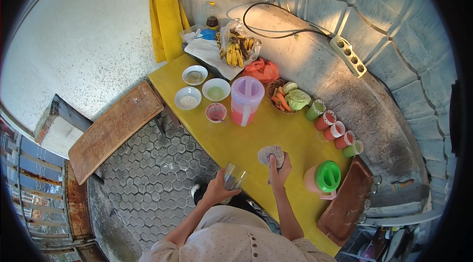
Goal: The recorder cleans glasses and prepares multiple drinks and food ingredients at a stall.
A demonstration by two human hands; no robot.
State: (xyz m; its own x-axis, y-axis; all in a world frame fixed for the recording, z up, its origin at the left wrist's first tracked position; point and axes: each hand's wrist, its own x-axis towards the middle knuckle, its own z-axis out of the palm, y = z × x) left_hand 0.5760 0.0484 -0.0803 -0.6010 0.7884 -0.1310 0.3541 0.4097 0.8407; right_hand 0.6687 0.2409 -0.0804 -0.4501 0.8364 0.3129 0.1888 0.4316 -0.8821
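Observation:
My left hand [217, 190] is wrapped round a clear drinking glass [234, 177], held tilted just off the table's near edge. In my right hand [279, 171] is a bunched greyish cloth [270, 155], gripped above the yellow table [231, 143]. Glass and cloth are apart. Nearest to the right hand stands a pink pitcher with a green lid [327, 176]. Farther off is a larger pitcher with a pale purple lid [247, 95] and pink contents.
White bowls [187, 98], a pink bowl [216, 112] and a vegetable basket [286, 98] stand behind. Several red and green cups [334, 130] line the wall side. A brown tray [345, 203] lies at right, a wooden bench [116, 129] at left. A power strip [348, 56] hangs on the wall.

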